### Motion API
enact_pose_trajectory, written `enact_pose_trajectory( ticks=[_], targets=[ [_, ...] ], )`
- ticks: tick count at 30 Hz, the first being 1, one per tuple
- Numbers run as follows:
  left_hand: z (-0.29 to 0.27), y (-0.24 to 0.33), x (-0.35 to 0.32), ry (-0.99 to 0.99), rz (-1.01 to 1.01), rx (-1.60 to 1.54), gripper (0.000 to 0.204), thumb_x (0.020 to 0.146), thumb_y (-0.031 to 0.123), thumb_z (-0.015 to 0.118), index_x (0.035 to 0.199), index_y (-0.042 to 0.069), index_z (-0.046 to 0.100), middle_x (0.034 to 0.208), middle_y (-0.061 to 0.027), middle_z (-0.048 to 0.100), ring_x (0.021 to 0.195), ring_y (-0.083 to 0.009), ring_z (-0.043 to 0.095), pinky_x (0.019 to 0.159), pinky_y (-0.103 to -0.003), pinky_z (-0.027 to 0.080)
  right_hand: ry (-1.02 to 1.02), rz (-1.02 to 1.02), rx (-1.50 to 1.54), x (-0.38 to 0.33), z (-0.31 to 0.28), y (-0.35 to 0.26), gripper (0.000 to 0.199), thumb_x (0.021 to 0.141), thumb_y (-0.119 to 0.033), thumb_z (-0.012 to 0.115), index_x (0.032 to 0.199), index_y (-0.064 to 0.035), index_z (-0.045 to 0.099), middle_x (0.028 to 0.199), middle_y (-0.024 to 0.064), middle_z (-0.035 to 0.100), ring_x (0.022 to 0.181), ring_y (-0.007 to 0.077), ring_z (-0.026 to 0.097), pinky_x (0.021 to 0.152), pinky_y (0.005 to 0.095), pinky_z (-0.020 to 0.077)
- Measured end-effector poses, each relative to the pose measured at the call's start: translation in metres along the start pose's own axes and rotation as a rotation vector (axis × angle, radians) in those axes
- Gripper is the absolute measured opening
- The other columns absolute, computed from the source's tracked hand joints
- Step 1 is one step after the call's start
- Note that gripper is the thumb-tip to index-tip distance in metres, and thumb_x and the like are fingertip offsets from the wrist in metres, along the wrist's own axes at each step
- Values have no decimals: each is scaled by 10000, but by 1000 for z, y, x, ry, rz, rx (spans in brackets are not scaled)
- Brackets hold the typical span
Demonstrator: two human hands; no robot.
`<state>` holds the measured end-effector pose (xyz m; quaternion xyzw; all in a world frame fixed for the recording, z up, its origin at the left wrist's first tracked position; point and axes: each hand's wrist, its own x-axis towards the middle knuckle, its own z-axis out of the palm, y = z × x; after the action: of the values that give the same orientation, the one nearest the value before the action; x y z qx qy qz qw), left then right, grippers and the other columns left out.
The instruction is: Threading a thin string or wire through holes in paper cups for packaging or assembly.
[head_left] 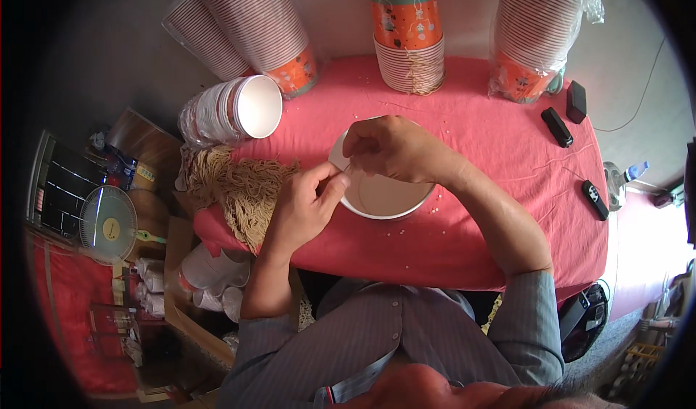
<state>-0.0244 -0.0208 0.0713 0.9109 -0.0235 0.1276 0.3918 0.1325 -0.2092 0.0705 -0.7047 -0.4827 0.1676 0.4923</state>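
My left hand [308, 200] is closed in a pinch, thumb against forefinger, at the left rim of a white paper tub [388, 205]. Above the tub, my right hand [399, 149] has its fingers curled together, close to the left fingertips. Whatever lies between the fingers is too small to make out. The tub's open mouth faces up at me, partly covered by both hands. Beside my left forearm, a heap of beige strings [254, 192] hangs over the table's edge.
The table has a pink cloth [471, 141] with small white bits scattered on it. Stacked tubs [407, 36] stand at the back; bagged stacks flank them. Another stack [259, 107] lies at left. Small black devices [557, 127] lie at right. Left below are a fan [109, 224] and a cardboard box [190, 322].
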Motion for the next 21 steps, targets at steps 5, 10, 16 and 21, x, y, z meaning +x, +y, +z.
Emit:
enact_pose_trajectory(
  ticks=[5,10,16,21],
  targets=[
    [4,5,-5,-57,-8,10,202,1069,168,705,1124,-17,764,825,-159,739,677,-192,688,652,-349,530,-15,10,-76,0,-1,-5,241,912,-94,749,1140,-18,753,961,115,781,905,207,753,841,369,589],
    [10,-6,-9,11,150,-11,237,1058,40,653,1258,2,774,996,-203,811,806,-227,797,736,-356,594,-27,38,-63,1,0,-6,237,906,-101,753,1130,-21,756,960,123,781,908,216,755,846,381,590],
    [10,1,-8,-8,141,39,271,1028,3,644,1261,8,781,966,-226,795,752,-248,786,691,-361,584,-20,24,-48,-1,-1,-4,232,901,-101,756,1120,-24,759,947,124,774,887,218,746,841,377,588],
    [6,4,-8,-34,127,89,311,1003,-17,648,1279,34,781,923,-242,771,707,-269,765,663,-378,571,-33,30,-35,0,-2,-5,243,888,-93,782,1119,-22,754,947,104,777,894,187,742,835,363,585]
  ],
)
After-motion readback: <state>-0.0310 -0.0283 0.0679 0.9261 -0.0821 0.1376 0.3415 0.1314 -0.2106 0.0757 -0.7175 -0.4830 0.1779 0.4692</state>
